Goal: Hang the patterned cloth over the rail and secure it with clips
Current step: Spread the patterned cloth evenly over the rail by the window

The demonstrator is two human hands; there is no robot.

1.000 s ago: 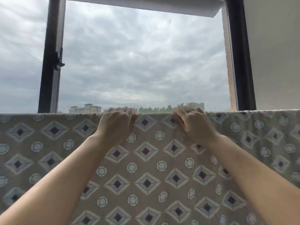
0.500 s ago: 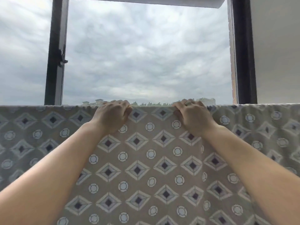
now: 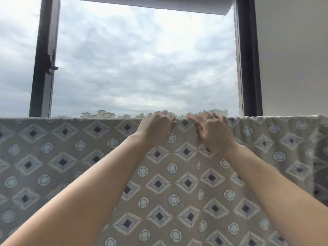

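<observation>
A beige patterned cloth [image 3: 174,174] with diamonds and circles hangs across the whole view, its top fold running level below the open window. The rail under that fold is hidden by the cloth. My left hand [image 3: 156,127] curls over the top edge near the middle, fingers closed on the fabric. My right hand [image 3: 213,132], with a ring on one finger, grips the same edge just to its right, and the fabric puckers below it. The two hands are close together. No clips are visible.
An open window with dark frame posts [image 3: 42,68] on the left and right [image 3: 248,68] stands behind the cloth. A latch [image 3: 51,65] juts from the left post. A pale wall [image 3: 292,59] fills the right side.
Both hands have slid rightward along the top edge and drawn closer together. The view has shifted, so the cloth's edge now sits lower in frame.
</observation>
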